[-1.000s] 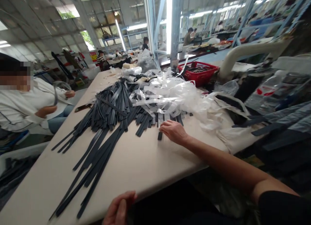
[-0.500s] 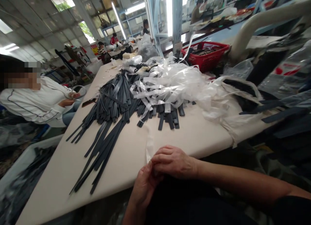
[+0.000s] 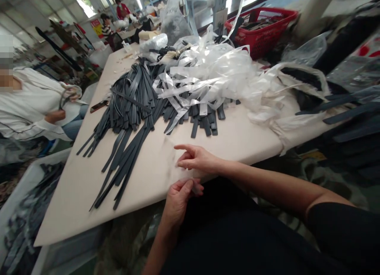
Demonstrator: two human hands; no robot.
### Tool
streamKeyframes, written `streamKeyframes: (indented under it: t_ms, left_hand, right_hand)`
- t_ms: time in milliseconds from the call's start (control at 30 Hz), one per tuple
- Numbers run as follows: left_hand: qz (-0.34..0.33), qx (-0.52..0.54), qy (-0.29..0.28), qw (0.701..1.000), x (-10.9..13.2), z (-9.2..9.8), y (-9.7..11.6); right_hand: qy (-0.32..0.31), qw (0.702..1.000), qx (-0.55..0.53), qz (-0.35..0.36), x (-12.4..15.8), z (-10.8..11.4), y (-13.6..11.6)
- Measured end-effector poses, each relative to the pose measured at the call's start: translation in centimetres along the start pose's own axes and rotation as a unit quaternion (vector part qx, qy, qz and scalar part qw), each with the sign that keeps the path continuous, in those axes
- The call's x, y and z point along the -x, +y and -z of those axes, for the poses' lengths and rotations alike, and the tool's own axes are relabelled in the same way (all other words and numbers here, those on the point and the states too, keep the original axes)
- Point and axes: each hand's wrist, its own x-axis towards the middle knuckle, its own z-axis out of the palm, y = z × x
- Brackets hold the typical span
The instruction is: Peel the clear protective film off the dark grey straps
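My left hand is at the table's front edge, thumb pinched against the fingers. A pale translucent strip, smeared by motion, runs up from its fingertips over the table. Just above it, my right hand has its index finger stretched out to the left and the thumb apart, with nothing clearly held. Beyond the hands lies a tangled heap of white translucent strips. Bundles of dark grey flat strips lie under and to the left of it, some reaching toward the front edge.
The cream-topped table slants away to the back left. A red plastic basket stands behind the heap at right. A person in white sits at the left, near a phone. A pale bin holds dark strips below.
My right hand has come away from the left, its index finger now extended. The strip, upright and clear before, is now blurred. The view has tilted downward.
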Motion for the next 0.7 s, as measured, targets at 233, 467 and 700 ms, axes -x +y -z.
streamKeyframes:
  t_ms: [233, 467, 700]
  left_hand:
    - [-0.022, -0.030, -0.033, 0.999, 0.2, 0.2, -0.1]
    - [0.019, -0.001, -0.004, 1.000, 0.3, 0.4, -0.4]
    - [0.018, -0.087, 0.024, 0.996, -0.1, 1.6, -0.4]
  right_hand:
    - [-0.081, 0.991, -0.080, -0.074, -1.5, -0.3, -0.1]
    - [-0.065, 0.996, -0.040, 0.049, -3.1, -1.0, -0.2]
    - [-0.129, 0.969, 0.147, 0.153, -3.3, -2.8, -1.8]
